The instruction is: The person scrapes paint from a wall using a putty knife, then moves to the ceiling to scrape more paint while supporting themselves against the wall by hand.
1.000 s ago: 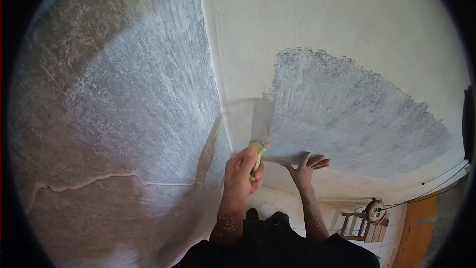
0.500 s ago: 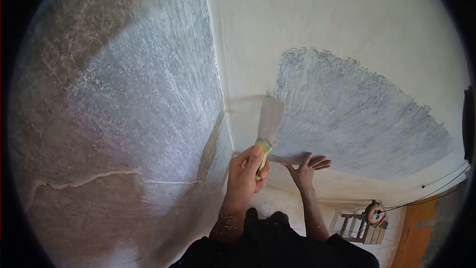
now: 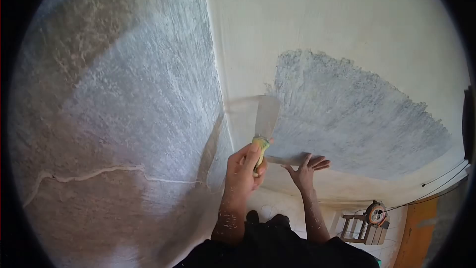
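Note:
My left hand (image 3: 244,168) is closed around the yellow-green handle of a scraper (image 3: 267,118), whose wide flat blade points up at the pale wall (image 3: 248,34), near the left edge of a grey scraped patch (image 3: 347,114). White flecks cling to my left wrist. My right hand (image 3: 303,168) has its fingers spread and holds nothing; it is at the lower edge of the grey patch, to the right of the scraper. Whether its palm presses on the wall is hard to tell.
A rough grey wall (image 3: 148,79) fills the left side, with a pale crack line (image 3: 99,171) low on it, and meets the pale wall at a corner. At the lower right are a cable reel (image 3: 375,213), a wooden stool (image 3: 353,228), hanging cables and an orange panel (image 3: 416,231).
My left hand and the scraper have shifted slightly left. The bare grey area by the blade's tip reaches a little further left. My right hand has hardly moved.

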